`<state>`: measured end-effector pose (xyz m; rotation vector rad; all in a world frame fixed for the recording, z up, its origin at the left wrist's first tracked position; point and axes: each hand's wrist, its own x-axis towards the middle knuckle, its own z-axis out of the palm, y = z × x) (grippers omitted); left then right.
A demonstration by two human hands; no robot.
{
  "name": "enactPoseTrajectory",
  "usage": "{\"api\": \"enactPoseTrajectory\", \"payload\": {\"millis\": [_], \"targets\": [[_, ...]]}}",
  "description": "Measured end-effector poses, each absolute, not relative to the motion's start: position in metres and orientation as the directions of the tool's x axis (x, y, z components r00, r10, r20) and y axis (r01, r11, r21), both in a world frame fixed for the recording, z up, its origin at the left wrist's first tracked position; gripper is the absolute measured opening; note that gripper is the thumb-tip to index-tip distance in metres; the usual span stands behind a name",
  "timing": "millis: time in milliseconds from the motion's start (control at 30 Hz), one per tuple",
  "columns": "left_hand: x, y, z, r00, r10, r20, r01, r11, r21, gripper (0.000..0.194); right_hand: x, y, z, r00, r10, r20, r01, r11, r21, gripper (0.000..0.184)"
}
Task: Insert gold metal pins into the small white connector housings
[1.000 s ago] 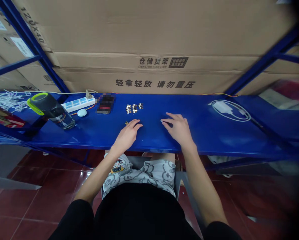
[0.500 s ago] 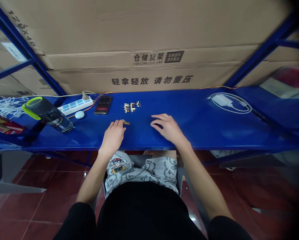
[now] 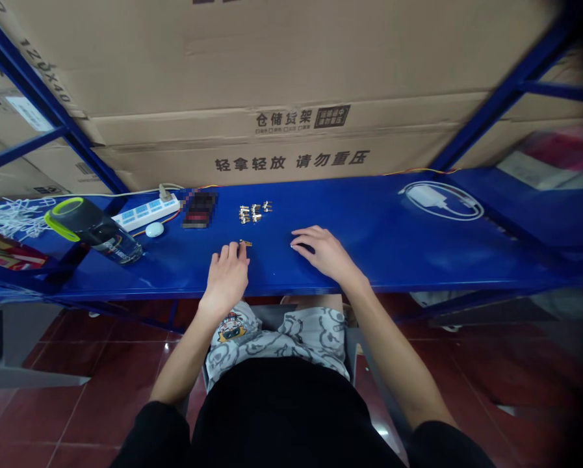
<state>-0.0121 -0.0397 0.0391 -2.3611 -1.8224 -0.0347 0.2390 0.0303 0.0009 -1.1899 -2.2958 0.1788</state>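
My left hand [image 3: 227,276] has slid right, its fingers [image 3: 233,250] loosely curled just beside the small brass fitting [image 3: 245,243], not visibly gripping it. My right hand [image 3: 323,252] lies open and empty on the blue steel shelf [image 3: 398,260]. A clumsy fingertip brush could flick that fitting over the shelf's front edge, or into the cluster of brass fittings [image 3: 253,212] at upper centre.

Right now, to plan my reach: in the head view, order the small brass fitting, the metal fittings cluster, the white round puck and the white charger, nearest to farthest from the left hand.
From the left hand:
1. Small brass fitting, at its fingertips.
2. Metal fittings cluster, just ahead.
3. White round puck, to its left.
4. White charger, far right.
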Motion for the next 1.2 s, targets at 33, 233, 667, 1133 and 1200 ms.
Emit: {"api": "enactPoseTrajectory", "payload": {"millis": [33,233,667,1133,1200], "targets": [[-0.008,-0.041,0.038,0.263,0.959,0.108,0.961,-0.251,-0.116,0.044,0.239,0.03,0.001,-0.465,0.788,0.403,0.716,0.603,-0.352,0.023],[0.016,-0.054,0.029,0.372,0.917,0.146,0.928,-0.363,-0.084,0.051,0.239,0.03,0.002,-0.475,0.778,0.411,0.709,0.615,-0.345,0.023],[-0.008,-0.016,0.026,0.284,0.929,0.237,0.889,-0.348,0.298,0.019,0.236,0.025,0.009,-0.525,0.745,0.412,0.652,0.663,-0.369,0.023],[-0.021,-0.008,0.032,0.408,0.895,0.182,0.798,-0.446,0.404,0.024,0.236,0.025,0.009,-0.519,0.746,0.417,0.637,0.663,-0.392,0.024],[-0.023,-0.007,0.033,0.415,0.891,0.183,0.777,-0.451,0.438,0.021,0.235,0.024,0.009,-0.519,0.749,0.412,0.643,0.66,-0.39,0.024]]}}
